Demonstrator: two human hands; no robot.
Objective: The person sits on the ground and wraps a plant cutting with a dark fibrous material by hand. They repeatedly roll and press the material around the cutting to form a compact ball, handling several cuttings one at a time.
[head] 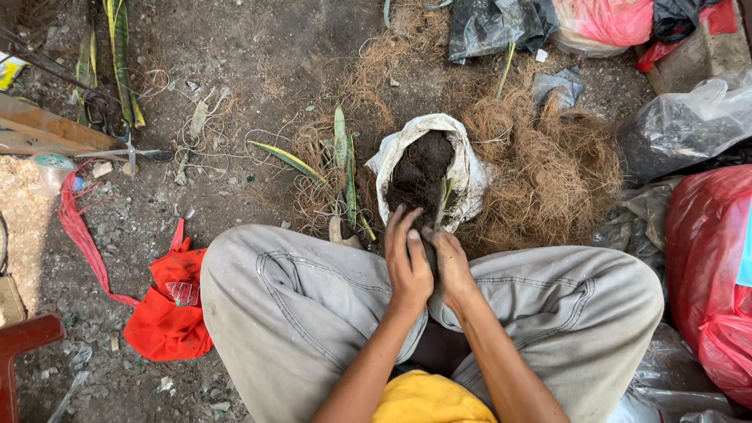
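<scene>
Dark soil is filling the white sack (pixel 462 160); the left hand (pixel 407 262) and right hand (pixel 453 262) are closing their fingers round a small green cutting (pixel 444 196); squeezing risks snapping it.

We're in soft, even daylight, prob. overcast or shade; no hard sun patches. Shadows are weak and diffuse: a faint dark zone under the knees and btwn the legs, a bit under the left hand (pixel 407 262) and right hand (pixel 452 262). Brightest spots are the white sack rim (pixel 462 157) and the sawdust patch (pixel 19 196) at left, near clipping but w/ detail kept. Mild glare on the red plastic bag (pixel 709 258) and clear plastic bag (pixel 689 125) at right. Focus is sharp across centre; corners soften slightly. We see wide-angle stretch at the edges, esp. lower corners. Colours saturated, no motion blur.
</scene>
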